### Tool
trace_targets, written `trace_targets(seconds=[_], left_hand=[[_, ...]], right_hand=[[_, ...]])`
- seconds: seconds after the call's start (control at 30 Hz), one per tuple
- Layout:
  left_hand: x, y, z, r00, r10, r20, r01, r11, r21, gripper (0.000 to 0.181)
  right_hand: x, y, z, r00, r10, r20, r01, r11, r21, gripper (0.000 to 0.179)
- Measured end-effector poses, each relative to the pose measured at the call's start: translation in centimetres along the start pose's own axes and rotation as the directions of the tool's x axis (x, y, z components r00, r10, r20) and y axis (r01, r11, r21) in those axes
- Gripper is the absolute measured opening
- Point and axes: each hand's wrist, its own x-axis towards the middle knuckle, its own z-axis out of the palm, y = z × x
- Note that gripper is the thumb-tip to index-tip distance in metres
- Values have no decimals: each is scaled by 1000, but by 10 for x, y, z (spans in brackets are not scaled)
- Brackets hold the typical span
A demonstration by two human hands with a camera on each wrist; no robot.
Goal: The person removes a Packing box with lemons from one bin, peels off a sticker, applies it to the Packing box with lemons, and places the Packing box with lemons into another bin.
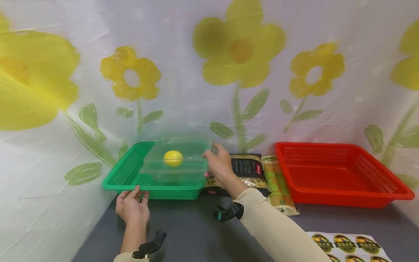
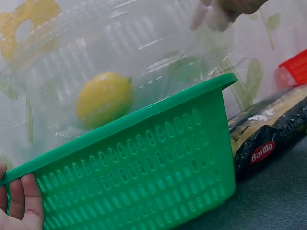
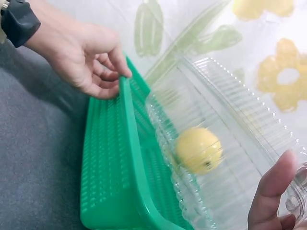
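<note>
A clear plastic clamshell box (image 1: 196,163) with a yellow lemon (image 1: 173,158) inside is held over the green basket (image 1: 157,192). My right hand (image 1: 220,162) grips the box by its right end, the thumb lying along the near side in the right wrist view. At the basket's near left edge, my left hand (image 1: 132,207) pinches the rim, thumb on top and fingers curled beneath it. Through the see-through box, the basket's slotted green floor shows.
Right of the basket lie a dark Barilla pasta bag (image 1: 248,171) and a green-orange packet (image 1: 278,183). A red basket (image 1: 343,198) stands further right. A sheet of round stickers (image 1: 348,247) is at the front right of the grey table (image 1: 196,233). A flower-patterned curtain (image 1: 183,91) hangs behind.
</note>
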Motion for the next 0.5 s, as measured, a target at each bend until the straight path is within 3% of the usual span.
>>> trace_targets(seconds=[0.23, 0.5], left_hand=[[-1, 2, -7, 1000, -1, 9, 1, 1000, -21, 37], [-2, 0, -3, 1000, 12, 28, -12, 1000, 7, 35]], right_hand=[[-16, 4, -19, 1000, -5, -15, 6, 998, 55, 66], [-33, 9, -52, 999, -2, -43, 7, 992, 127, 61]])
